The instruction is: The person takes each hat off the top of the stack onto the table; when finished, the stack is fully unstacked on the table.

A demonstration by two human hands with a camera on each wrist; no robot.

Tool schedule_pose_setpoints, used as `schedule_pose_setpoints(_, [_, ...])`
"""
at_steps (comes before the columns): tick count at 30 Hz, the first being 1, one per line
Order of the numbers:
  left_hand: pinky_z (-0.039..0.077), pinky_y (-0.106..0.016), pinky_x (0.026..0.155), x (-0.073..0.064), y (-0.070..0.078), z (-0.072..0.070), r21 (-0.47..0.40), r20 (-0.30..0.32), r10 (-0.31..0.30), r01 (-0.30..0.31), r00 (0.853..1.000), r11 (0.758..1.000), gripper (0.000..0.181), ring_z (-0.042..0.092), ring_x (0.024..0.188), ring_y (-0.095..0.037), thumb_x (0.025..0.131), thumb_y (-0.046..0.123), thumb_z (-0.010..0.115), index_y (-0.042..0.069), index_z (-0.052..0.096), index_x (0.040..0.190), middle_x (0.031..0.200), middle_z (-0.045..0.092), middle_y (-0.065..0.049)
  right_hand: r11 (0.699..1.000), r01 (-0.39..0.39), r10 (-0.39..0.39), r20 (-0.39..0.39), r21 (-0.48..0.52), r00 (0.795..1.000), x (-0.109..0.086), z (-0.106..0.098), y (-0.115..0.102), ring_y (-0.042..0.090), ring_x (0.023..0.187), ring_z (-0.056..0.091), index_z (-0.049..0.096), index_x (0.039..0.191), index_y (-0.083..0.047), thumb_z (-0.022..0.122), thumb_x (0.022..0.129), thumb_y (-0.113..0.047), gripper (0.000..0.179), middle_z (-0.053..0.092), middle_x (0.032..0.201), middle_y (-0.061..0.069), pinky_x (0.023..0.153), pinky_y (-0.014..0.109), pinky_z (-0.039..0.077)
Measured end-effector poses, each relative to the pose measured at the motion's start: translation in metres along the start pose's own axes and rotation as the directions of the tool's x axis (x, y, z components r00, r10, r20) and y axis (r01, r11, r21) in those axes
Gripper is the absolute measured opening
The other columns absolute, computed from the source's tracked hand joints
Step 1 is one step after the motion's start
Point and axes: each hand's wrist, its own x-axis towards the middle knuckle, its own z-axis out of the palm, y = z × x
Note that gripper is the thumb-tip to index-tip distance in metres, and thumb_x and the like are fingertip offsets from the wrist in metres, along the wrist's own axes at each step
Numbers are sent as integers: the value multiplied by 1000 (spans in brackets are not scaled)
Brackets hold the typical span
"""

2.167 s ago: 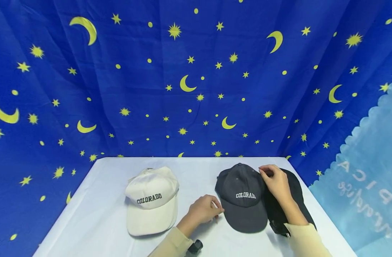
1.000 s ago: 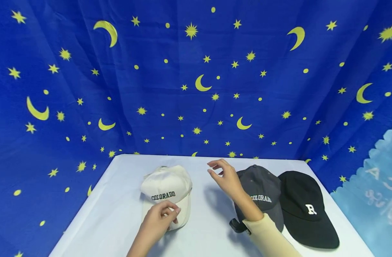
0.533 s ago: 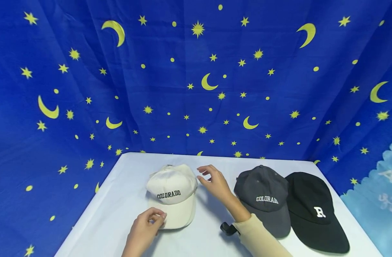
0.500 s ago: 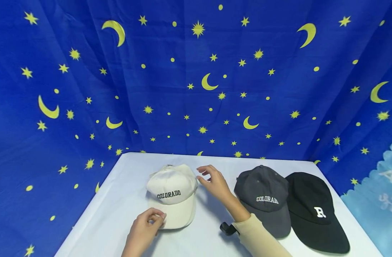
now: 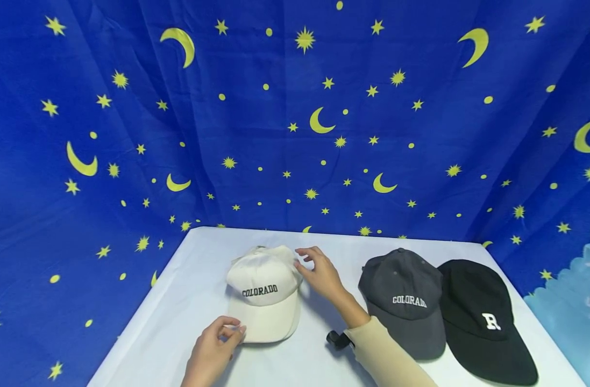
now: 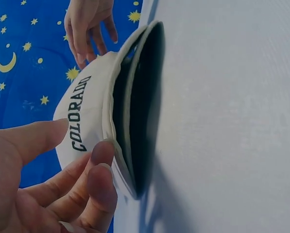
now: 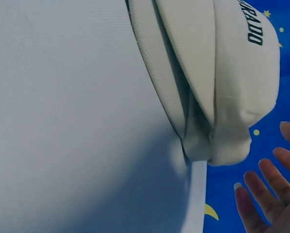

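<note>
A white baseball cap (image 5: 264, 273) lettered COLORADO lies on the white table (image 5: 154, 328), brim toward me. Under its brim a second brim (image 6: 147, 73) shows in the left wrist view, with a dark gap between the two. My left hand (image 5: 213, 346) is at the brim's left front corner; thumb and fingers stand apart, fingertips right by the brim edge. Beside the crown's right rear is my right hand (image 5: 322, 273), its fingers loosely bent and spread. In the right wrist view that hand (image 7: 276, 194) has nothing between its fingers.
To the right, a dark grey COLORADO cap (image 5: 401, 285) lies partly over a black cap (image 5: 478, 301) marked R. A blue cloth (image 5: 256, 134) with yellow moons and stars hangs behind the table. Light blue scalloped fabric (image 5: 570, 301) hangs at the right.
My right hand has left the grey and black caps and moved left to the white cap's crown. My left hand has moved left to its brim. The view has shifted slightly.
</note>
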Motion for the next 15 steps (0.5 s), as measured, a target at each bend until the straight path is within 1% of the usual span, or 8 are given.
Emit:
schedule_pose_setpoints(4, [43, -34, 58, 1, -4, 0, 12, 7, -17, 17, 1000, 1000, 40, 59, 58, -15, 94, 39, 73, 8, 66, 118, 80, 71, 8, 1000, -4, 5, 14, -12, 1000, 0, 4, 0, 20, 106, 66, 69, 128, -15, 73, 95, -26, 35, 66, 121, -1, 84, 43, 54])
schedule_pose_setpoints(7, [43, -34, 58, 2, -7, 0, 27, 17, -30, 30, 999, 999, 44, 59, 59, -15, 94, 40, 73, 6, 65, 121, 80, 69, 8, 1000, -10, 11, 28, -17, 1000, 1, 7, 1, 20, 105, 65, 69, 129, -15, 73, 95, -28, 36, 66, 122, -1, 83, 43, 52])
schedule_pose_setpoints(15, [42, -33, 60, 2, -11, -1, 76, 53, -91, 87, 994, 993, 53, 58, 63, -15, 93, 43, 72, 4, 62, 127, 78, 66, 8, 1000, 7, -6, 37, -20, 999, 3, 13, 2, 18, 95, 63, 70, 127, -12, 73, 95, -27, 36, 67, 118, 2, 77, 37, 51])
